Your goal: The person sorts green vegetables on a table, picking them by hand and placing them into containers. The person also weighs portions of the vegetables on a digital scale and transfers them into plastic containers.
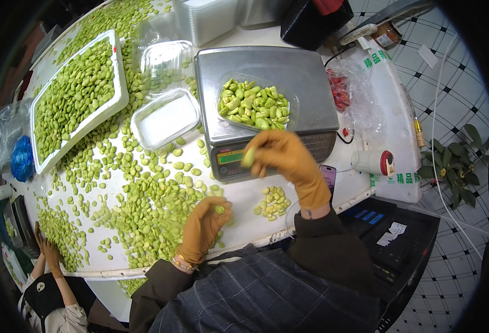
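Note:
My right hand (286, 164), in an orange rubber glove, pinches a shelled broad bean (248, 158) in front of the digital scale (265, 62). On the scale's steel plate sits a clear plastic tray (295, 112) filled with green broad beans (255, 104). My left hand (205, 227), gloved alike, is at the right edge of a loose heap of broad beans (144, 220). A bean (219, 209) shows between its curled fingers; the fingers are slightly blurred. A small pile of yellowish beans (273, 203) lies between my hands, nearer the right one.
Left of the scale stands a clear tray with a white liner (167, 118). A white foam box (121, 79) full of beans is farther left. Stacked clear trays (207, 21) stand behind. A phone (328, 179) and a lidded cup (367, 162) lie right. Another person's hands (49, 249) touch beans lower left.

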`<control>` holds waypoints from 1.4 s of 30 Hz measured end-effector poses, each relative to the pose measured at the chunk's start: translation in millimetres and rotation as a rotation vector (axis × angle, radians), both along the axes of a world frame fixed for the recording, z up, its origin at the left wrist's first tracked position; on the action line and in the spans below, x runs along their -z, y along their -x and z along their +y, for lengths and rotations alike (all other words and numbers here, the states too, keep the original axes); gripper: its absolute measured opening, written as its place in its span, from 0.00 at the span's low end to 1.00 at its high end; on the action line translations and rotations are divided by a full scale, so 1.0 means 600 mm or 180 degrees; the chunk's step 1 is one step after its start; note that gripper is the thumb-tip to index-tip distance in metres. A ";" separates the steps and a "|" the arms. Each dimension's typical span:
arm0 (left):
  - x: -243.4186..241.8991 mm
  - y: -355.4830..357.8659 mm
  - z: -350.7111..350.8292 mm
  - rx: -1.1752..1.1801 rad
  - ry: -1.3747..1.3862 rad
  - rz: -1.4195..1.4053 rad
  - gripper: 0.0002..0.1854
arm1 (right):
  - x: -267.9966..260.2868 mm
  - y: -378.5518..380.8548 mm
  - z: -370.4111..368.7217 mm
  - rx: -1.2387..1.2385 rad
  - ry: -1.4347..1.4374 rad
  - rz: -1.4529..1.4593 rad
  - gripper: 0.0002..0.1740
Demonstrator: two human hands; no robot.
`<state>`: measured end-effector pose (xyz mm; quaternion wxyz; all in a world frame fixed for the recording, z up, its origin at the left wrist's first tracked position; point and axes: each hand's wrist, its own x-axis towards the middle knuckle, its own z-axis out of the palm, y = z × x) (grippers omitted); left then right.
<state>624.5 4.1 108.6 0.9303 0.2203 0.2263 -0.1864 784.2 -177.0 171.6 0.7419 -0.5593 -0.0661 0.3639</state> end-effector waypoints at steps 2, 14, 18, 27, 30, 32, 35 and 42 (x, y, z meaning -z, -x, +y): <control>0.001 -0.009 -0.007 -0.0133 0.0309 0.0320 0.20 | -0.007 0.040 0.024 -0.0571 0.0353 0.0138 0.08; 0.026 0.006 0.015 -0.0028 -0.0013 0.0750 0.13 | 0.032 -0.070 -0.025 0.0525 0.3174 -0.3325 0.09; 0.029 0.011 0.012 -0.0025 0.0064 0.0593 0.12 | 0.048 -0.079 -0.014 0.0462 0.2998 -0.3193 0.08; 0.020 -0.001 0.005 -0.0080 0.0212 0.0398 0.10 | 0.040 -0.077 -0.013 0.0784 0.2387 -0.2865 0.05; 0.003 -0.025 -0.001 -0.0025 0.0195 0.0269 0.11 | 0.019 -0.049 0.001 0.0556 0.1885 -0.2578 0.05; -0.010 -0.041 -0.007 0.0021 -0.0044 0.0154 0.12 | 0.002 -0.022 0.010 0.0040 0.1513 -0.2225 0.04; -0.020 -0.062 -0.009 -0.0091 0.0599 -0.0124 0.14 | -0.014 -0.010 0.023 -0.0804 0.1089 -0.1909 0.04; -0.012 -0.048 0.006 0.0326 -0.1023 -0.0149 0.11 | 0.033 -0.136 0.070 0.0354 0.2663 -0.3256 0.07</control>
